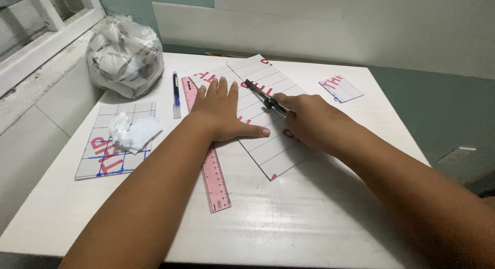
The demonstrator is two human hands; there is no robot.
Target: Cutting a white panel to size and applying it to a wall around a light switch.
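Both hands worked over the white table (319, 217), at its far middle. On it lay the large ruled sheet (268, 145) with red lettering, set at a slant, and the left hand (223, 111) pressed flat on the sheet's left part, fingers spread wide, thumb stretched out toward the right. Right hand (309, 119) was closed around a dark utility knife (263, 96), its blade end angled up and left onto the sheet along one of the ruled lines. By the look of it the step in hand was a cut along that line; a clean stroke would call for steady pressure from the flat palm and the thumb kept out of the blade's path. Beneath the left wrist ran a pink ruler (214, 181), touching the sheet's edge. Left of it lay a blue pen (176, 93), and farther left a smaller gridded sheet (103, 160) carrying crumpled white paper (131, 132).
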